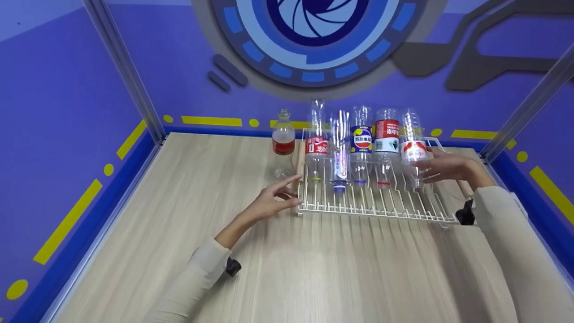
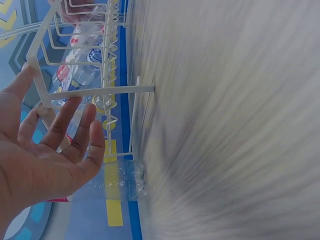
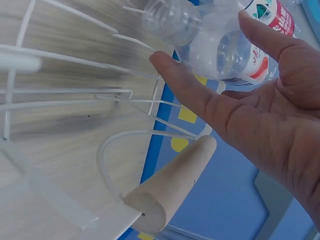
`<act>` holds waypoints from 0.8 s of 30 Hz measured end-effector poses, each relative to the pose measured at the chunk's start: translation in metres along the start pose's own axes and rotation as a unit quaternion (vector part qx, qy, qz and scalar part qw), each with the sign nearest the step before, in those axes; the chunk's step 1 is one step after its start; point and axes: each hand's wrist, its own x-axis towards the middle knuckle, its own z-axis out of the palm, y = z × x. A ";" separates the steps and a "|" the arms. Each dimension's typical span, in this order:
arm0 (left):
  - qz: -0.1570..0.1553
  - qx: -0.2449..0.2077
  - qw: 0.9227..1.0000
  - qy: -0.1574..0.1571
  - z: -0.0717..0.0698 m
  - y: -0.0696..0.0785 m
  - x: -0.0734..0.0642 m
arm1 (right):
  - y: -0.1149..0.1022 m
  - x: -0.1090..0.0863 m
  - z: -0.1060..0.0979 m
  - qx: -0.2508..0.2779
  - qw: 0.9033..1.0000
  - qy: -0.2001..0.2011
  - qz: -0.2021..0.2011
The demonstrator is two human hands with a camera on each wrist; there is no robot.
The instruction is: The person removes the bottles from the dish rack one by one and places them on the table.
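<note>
Several clear plastic bottles lean neck-down in a white wire rack [image 1: 379, 214]. At the right end is a bottle with a red-and-white label [image 1: 413, 150]; its neck shows uncapped in the right wrist view. My right hand [image 1: 450, 166] is beside this bottle, its fingers extended around it, and whether they press on it is unclear. At the rack's front left corner, my left hand [image 1: 269, 204] touches the white frame with thumb and fingertips, fingers loosely spread. Left of the rack stands an upright bottle with a red label [image 1: 284, 146], uncapped.
Wooden handles flank the rack, the right one [image 3: 172, 185] close below my right hand. Among the leaning bottles are a blue-labelled Pepsi bottle [image 1: 361, 140] and a purple-capped bottle [image 1: 340, 168]. Blue printed panels [image 1: 179, 80] wall in the wooden table [image 1: 291, 269] at back and sides.
</note>
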 end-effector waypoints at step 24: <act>-0.004 -0.004 1.000 -0.001 0.001 -0.001 0.001 | 0.003 -0.040 0.003 0.393 0.898 0.168 -0.100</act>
